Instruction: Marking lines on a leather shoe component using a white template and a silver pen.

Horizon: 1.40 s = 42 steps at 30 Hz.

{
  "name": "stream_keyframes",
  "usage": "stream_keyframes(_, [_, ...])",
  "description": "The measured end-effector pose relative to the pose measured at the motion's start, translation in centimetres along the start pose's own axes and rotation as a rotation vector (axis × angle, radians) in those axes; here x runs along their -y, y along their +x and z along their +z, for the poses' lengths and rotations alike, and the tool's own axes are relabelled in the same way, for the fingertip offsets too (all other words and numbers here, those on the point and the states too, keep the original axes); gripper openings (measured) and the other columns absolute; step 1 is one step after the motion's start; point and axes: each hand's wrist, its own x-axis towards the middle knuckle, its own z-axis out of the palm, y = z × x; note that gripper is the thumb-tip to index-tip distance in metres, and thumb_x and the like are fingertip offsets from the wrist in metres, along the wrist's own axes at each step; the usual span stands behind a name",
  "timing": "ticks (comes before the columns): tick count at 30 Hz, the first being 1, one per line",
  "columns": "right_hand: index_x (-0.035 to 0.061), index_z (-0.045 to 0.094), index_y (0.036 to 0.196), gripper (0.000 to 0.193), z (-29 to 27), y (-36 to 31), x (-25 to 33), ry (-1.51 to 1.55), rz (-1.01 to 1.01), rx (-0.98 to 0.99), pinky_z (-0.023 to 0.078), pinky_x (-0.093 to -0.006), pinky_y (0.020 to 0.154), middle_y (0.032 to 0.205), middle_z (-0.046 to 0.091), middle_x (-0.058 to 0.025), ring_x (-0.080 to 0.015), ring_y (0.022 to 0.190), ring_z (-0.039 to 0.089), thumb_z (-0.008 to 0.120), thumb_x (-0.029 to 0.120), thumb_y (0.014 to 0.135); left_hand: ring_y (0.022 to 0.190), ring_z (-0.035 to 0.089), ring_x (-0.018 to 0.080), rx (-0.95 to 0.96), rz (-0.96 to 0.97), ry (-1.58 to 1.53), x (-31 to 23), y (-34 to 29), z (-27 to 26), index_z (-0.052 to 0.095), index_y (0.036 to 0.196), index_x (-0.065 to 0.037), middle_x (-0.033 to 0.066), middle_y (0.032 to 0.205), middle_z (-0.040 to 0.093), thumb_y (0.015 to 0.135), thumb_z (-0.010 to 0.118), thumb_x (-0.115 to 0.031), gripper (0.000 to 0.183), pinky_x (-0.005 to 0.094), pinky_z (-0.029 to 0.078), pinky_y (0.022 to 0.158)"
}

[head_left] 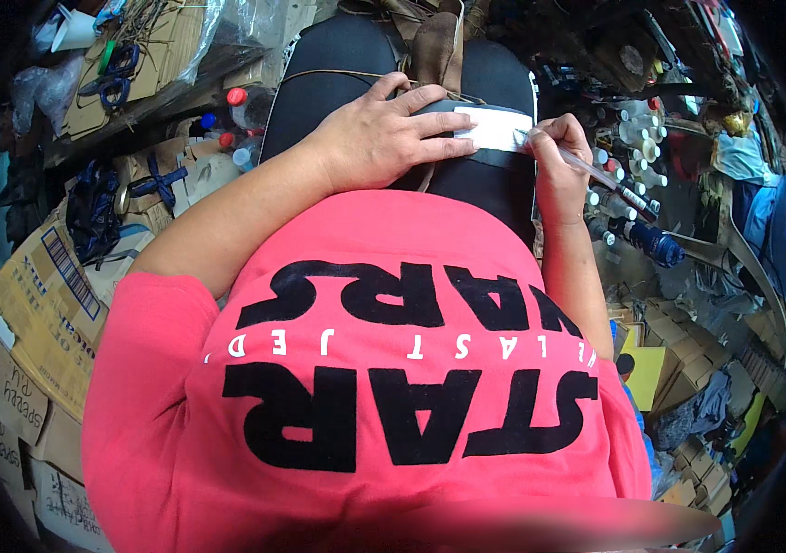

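a red shirt [365, 387] fills the near view. beyond it, on the lap, the left hand [384, 138] lies flat, fingers spread, pinning a white paper strip [496, 127]. the right hand [561, 157] pinches a pen [596, 172], tip at the strip's edge; any marks are too small to tell.

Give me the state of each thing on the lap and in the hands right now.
left hand: flat, palm down, pressing the white piece.
white piece: lying flat on the dark material on the lap, partly covered by fingers.
right hand: closed around a pen.
pen: tilted, tip touching the white piece's edge.
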Motion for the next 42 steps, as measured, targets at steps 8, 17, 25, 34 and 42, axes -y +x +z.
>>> stream_keyframes(8, [0.0026,0.050,0.075,0.011,-0.2,0.1,-0.2,-0.033,-0.015,0.008,0.041,-0.0220,0.063,0.076,0.056,-0.0027,-0.0071,0.069,0.048,0.057,-0.001,0.083,0.129,0.042,0.0214,0.026,0.001,-0.007,0.0,0.1,-0.3,0.052,0.137,-0.036,-0.0077,0.143,0.047,0.080,0.064,-0.011,0.063,0.0455,0.032,0.106])
stream_keyframes(17, [0.0031,0.050,0.075,0.011,-0.2,0.1,-0.1,0.039,0.001,0.028,0.041,-0.0224,0.063,0.075,0.055,-0.0028,-0.0079,0.067,0.048,0.056,0.000,0.084,0.128,0.042,0.0215,0.005,-0.005,-0.013,-0.1,0.0,-0.3,0.052,0.137,-0.036,-0.0076,0.143,0.047,0.081,0.063,-0.011,0.062,0.0450,0.033,0.106])
stream_keyframes(25, [0.0030,0.060,0.095,0.014,-1.2,0.1,1.2,0.264,0.126,-0.023,0.045,-0.0235,0.065,0.084,0.065,-0.0089,-0.0079,0.066,0.054,0.059,0.017,0.096,0.128,0.043,0.0215,-0.003,-0.011,-0.027,-0.1,0.1,-0.3,0.052,0.136,-0.036,-0.0050,0.142,0.047,0.081,0.063,-0.010,0.062,0.0451,0.034,0.106])
stream_keyframes(34, [0.0013,0.064,0.106,0.027,-0.8,-0.6,1.6,0.105,0.161,0.046,0.051,-0.0266,0.074,0.094,0.068,-0.0113,-0.0138,0.079,0.064,0.055,0.026,0.100,0.128,0.045,0.0223,-0.023,-0.020,-0.079,-0.1,0.0,-0.5,0.055,0.132,-0.033,-0.0008,0.139,0.048,0.078,0.066,-0.008,0.061,0.0442,0.034,0.107])
stream_keyframes(42, [0.0011,0.060,0.106,0.023,-1.3,-0.4,1.1,0.127,0.155,0.065,0.051,-0.0265,0.075,0.096,0.068,-0.0127,-0.0142,0.078,0.065,0.055,0.022,0.100,0.128,0.046,0.0234,-0.058,-0.021,-0.136,-0.1,0.0,-0.6,0.060,0.118,-0.025,0.0011,0.136,0.050,0.072,0.072,-0.007,0.052,0.0447,0.035,0.106])
